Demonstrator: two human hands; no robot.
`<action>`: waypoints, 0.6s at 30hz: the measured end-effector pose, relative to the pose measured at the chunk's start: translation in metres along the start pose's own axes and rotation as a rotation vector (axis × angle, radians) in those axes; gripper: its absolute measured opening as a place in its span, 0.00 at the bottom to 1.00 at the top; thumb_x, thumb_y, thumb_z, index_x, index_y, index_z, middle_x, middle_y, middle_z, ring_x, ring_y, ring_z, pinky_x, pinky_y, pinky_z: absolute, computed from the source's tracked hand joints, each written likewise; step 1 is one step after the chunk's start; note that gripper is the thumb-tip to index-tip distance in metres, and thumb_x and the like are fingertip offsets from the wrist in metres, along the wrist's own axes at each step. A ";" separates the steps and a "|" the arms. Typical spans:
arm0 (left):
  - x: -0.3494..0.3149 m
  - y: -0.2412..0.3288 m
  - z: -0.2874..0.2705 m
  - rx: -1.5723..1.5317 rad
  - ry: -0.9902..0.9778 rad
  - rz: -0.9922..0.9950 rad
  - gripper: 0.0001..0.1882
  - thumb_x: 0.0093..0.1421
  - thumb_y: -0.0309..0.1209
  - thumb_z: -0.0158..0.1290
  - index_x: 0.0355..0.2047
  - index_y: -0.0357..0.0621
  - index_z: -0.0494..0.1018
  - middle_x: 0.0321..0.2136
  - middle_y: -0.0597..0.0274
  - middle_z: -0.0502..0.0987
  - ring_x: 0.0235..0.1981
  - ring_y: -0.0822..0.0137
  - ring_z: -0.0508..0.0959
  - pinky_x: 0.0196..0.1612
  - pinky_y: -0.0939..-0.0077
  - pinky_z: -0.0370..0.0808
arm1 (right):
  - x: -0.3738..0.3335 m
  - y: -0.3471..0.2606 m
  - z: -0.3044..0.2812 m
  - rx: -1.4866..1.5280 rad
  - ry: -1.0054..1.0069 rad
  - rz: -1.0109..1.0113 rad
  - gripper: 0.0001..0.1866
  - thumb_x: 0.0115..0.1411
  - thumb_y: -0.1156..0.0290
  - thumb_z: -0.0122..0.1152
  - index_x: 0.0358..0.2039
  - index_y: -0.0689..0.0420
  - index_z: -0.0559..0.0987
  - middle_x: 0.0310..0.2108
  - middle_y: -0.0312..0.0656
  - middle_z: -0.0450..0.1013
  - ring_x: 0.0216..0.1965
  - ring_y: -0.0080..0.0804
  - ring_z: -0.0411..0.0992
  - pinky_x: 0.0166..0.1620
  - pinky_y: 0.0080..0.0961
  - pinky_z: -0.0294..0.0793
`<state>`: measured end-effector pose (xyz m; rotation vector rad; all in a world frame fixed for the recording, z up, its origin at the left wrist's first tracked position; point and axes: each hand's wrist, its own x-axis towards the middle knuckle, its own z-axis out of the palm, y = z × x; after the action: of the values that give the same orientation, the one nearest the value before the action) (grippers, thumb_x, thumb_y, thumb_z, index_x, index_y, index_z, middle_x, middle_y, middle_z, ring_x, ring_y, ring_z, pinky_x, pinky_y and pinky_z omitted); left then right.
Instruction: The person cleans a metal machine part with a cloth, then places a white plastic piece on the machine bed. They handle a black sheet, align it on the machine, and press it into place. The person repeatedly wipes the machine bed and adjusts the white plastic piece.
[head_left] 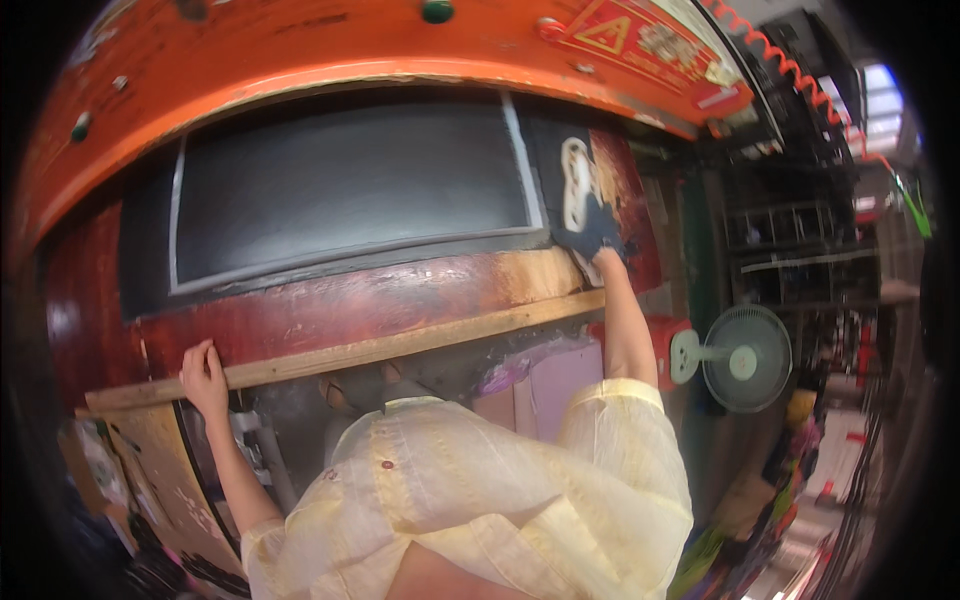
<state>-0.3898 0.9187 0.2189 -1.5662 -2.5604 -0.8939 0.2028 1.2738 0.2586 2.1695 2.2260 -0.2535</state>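
Observation:
My right hand (pixel 597 232), in a dark glove, reaches to the right end of the worktop. It is over the lower end of a pale, long, rounded piece (pixel 575 180) with a looped outline like a shoe part, on a dark surface. The glove is blurred and its fingers are not clear, so I cannot make out whether they grip the piece. My bare left hand (pixel 204 378) rests at the front of the worktop, on the wooden edge strip (pixel 370 350). Its fingers lie loosely there with nothing held.
Before me is a black panel (pixel 350 180) with grey border lines, set on a worn reddish worktop (pixel 330 300). An orange machine beam (pixel 330 45) with a warning label (pixel 640 40) hangs over the far side. A fan (pixel 745 360) stands at right, below a red coiled hose (pixel 790 70).

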 end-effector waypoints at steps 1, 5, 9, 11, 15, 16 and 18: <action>0.000 0.000 0.000 0.020 0.034 0.049 0.07 0.60 0.31 0.52 0.36 0.45 0.78 0.33 0.60 0.77 0.33 0.57 0.77 0.37 0.67 0.69 | 0.004 0.006 0.004 0.053 0.023 -0.109 0.60 0.35 0.38 0.69 0.63 0.63 0.60 0.59 0.62 0.60 0.62 0.54 0.59 0.61 0.38 0.62; -0.003 0.000 0.000 0.062 0.022 -0.056 0.06 0.58 0.31 0.53 0.34 0.48 0.78 0.32 0.61 0.77 0.37 0.58 0.76 0.39 0.66 0.68 | 0.014 0.025 0.011 0.200 0.038 -0.084 0.54 0.41 0.45 0.70 0.64 0.62 0.60 0.63 0.57 0.58 0.64 0.48 0.58 0.63 0.38 0.60; -0.001 0.005 0.001 0.101 0.070 -0.071 0.05 0.56 0.31 0.54 0.32 0.49 0.78 0.29 0.63 0.76 0.34 0.60 0.76 0.37 0.65 0.67 | 0.011 0.019 -0.014 1.165 -0.233 0.002 0.36 0.50 0.69 0.60 0.60 0.62 0.65 0.41 0.43 0.73 0.42 0.31 0.73 0.44 0.25 0.73; 0.000 0.008 0.003 0.106 0.104 -0.053 0.04 0.56 0.31 0.55 0.31 0.50 0.78 0.28 0.64 0.76 0.33 0.61 0.76 0.35 0.64 0.67 | -0.008 0.003 -0.033 1.260 -0.249 0.058 0.33 0.49 0.72 0.57 0.59 0.63 0.67 0.35 0.39 0.72 0.36 0.25 0.72 0.39 0.21 0.72; 0.000 0.008 0.005 0.113 0.149 -0.016 0.04 0.54 0.32 0.56 0.29 0.51 0.78 0.26 0.66 0.77 0.29 0.61 0.75 0.33 0.63 0.66 | -0.063 -0.074 -0.043 1.284 -0.242 0.024 0.33 0.48 0.74 0.56 0.58 0.63 0.68 0.35 0.37 0.72 0.34 0.22 0.71 0.38 0.19 0.71; 0.000 0.007 0.005 0.104 0.143 -0.015 0.03 0.53 0.32 0.56 0.29 0.52 0.78 0.26 0.66 0.78 0.29 0.62 0.75 0.33 0.64 0.66 | -0.077 -0.098 -0.041 1.405 -0.211 -0.120 0.35 0.47 0.74 0.57 0.59 0.63 0.67 0.39 0.36 0.72 0.36 0.22 0.71 0.40 0.19 0.71; -0.001 0.003 0.006 0.087 0.135 0.003 0.03 0.53 0.33 0.56 0.28 0.52 0.78 0.25 0.67 0.79 0.29 0.62 0.75 0.33 0.64 0.66 | -0.096 -0.150 -0.040 1.395 -0.154 -0.227 0.38 0.45 0.75 0.61 0.60 0.64 0.65 0.48 0.41 0.71 0.44 0.28 0.71 0.46 0.22 0.72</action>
<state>-0.3855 0.9220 0.2154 -1.4350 -2.4681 -0.8449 0.0603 1.1813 0.3250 1.9551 2.4105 -2.4474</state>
